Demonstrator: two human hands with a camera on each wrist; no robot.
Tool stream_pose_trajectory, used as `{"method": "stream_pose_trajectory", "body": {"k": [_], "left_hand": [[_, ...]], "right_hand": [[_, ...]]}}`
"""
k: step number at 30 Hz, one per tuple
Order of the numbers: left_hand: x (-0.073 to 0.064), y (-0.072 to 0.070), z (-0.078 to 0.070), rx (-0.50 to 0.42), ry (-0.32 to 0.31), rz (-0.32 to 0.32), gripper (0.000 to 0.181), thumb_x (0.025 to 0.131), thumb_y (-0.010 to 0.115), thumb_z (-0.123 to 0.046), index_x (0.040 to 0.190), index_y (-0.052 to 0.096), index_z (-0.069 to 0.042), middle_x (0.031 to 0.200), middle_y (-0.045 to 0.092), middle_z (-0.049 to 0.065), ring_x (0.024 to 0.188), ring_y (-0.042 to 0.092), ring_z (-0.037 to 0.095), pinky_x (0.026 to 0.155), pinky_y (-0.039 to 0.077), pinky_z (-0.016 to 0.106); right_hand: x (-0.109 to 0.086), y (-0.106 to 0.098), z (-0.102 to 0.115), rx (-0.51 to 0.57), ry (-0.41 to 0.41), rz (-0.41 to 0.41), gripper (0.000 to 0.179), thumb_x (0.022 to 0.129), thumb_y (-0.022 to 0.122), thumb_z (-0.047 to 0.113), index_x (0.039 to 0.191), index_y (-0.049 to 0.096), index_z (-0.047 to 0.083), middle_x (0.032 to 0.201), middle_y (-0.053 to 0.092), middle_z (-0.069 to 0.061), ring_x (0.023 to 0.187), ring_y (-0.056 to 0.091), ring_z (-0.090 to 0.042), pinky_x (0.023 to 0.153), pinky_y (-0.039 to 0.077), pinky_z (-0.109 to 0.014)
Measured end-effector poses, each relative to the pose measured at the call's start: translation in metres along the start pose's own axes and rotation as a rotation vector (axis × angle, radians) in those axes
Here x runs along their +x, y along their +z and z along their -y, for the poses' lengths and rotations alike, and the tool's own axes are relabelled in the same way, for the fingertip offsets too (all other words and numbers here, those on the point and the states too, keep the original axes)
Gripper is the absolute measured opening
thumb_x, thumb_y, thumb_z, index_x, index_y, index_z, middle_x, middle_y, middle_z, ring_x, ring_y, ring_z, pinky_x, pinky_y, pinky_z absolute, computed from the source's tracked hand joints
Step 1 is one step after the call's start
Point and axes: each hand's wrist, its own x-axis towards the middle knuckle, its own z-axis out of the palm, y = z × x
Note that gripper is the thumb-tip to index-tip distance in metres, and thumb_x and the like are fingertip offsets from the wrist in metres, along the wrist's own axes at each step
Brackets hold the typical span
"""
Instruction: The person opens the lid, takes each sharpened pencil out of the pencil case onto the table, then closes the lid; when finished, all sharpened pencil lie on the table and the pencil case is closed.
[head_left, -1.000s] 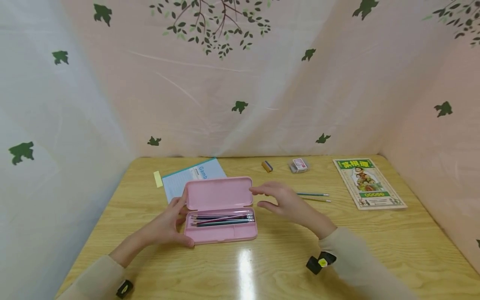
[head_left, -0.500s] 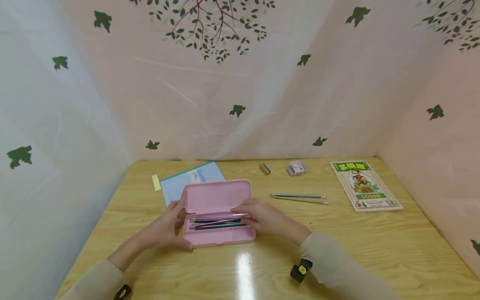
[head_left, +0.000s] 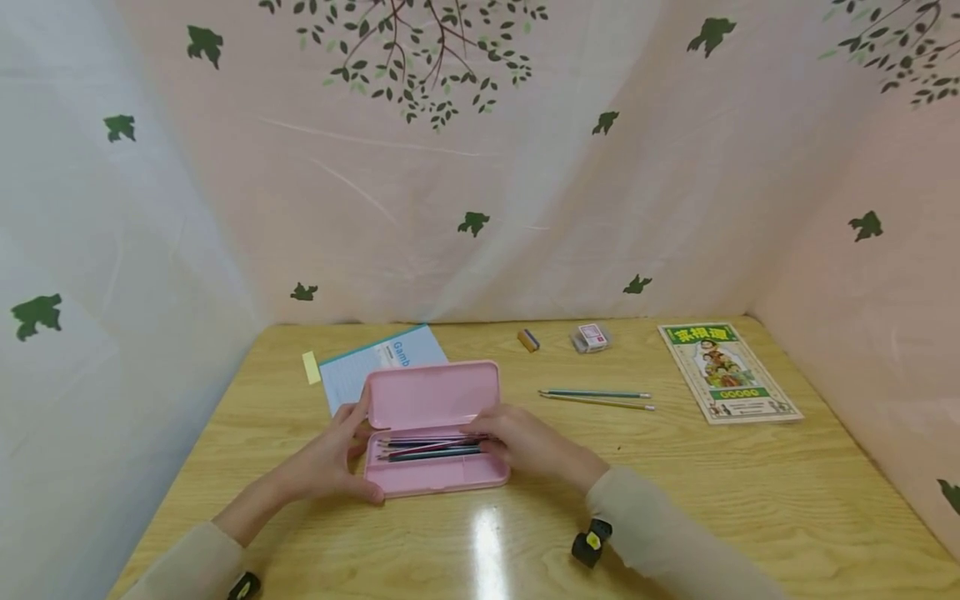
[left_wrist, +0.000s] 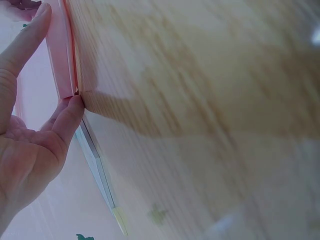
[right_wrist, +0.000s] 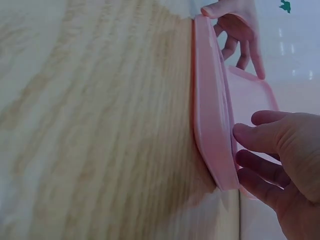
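Note:
A pink pencil case [head_left: 433, 398] lies with its lid raised, several pencils [head_left: 427, 450] in its back compartment. My left hand [head_left: 330, 458] holds the case's left end, thumb at the front corner and fingers at the back and lid. In the left wrist view, the left thumb [left_wrist: 30, 37] and fingertips [left_wrist: 74, 112] touch the case from two sides. Over the right end of the pencils is my right hand [head_left: 517, 437], bent fingers reaching inside. The pencils' right ends are hidden beneath it. In the right wrist view, the thumb [right_wrist: 255, 137] is at the rim; whether it pinches a pencil is hidden.
Two pencils [head_left: 596, 398] lie right of the case. Behind are a blue notebook [head_left: 360, 367], a yellow sticky strip [head_left: 310, 367], a small orange-and-blue block [head_left: 528, 340] and a clear box with an eraser-like block [head_left: 592, 338]. A comic book [head_left: 727, 371] lies far right.
My right hand has moved left and down from beside the lid to the pencils' right ends, uncovering the two table pencils. My left hand stays on the case.

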Motion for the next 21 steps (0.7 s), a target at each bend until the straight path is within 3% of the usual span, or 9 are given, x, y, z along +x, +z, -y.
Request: {"method": "stream_pose_trajectory", "body": {"k": [5,12,21], "left_hand": [[0.0000,-0.0007,-0.0002,-0.013,0.013,0.000,0.143,0.069,0.096,-0.035,0.162,-0.013,-0.026,0.144,0.029,0.016,0.128,0.051,0.034,0.109,0.042,0.047],[0.0001,-0.0002,0.0007,-0.003,0.015,-0.002,0.142,0.070,0.095,-0.035,0.162,-0.012,-0.026,0.144,0.029,0.016,0.128,0.051,0.033,0.109,0.042,0.048],[0.0004,0.0006,-0.0003,0.007,0.038,-0.008,0.143,0.069,0.095,-0.035,0.163,-0.012,-0.023,0.144,0.029,0.018,0.126,0.051,0.035,0.108,0.043,0.052]], "right_hand": [[0.0041,-0.0018,-0.0010,-0.007,0.010,-0.007,0.031,0.097,0.069,0.005,0.127,0.072,0.010,0.112,0.070,0.000,0.102,0.062,-0.010,0.093,0.055,-0.027],[0.0081,0.0005,0.0002,0.005,0.014,0.035,0.032,0.097,0.067,0.003,0.128,0.071,0.010,0.116,0.071,0.000,0.105,0.064,-0.009,0.097,0.054,-0.027],[0.0098,0.0034,0.0027,-0.049,0.026,0.024,0.032,0.097,0.067,0.003,0.128,0.072,0.010,0.115,0.072,0.000,0.105,0.065,-0.010,0.097,0.054,-0.029]]}}
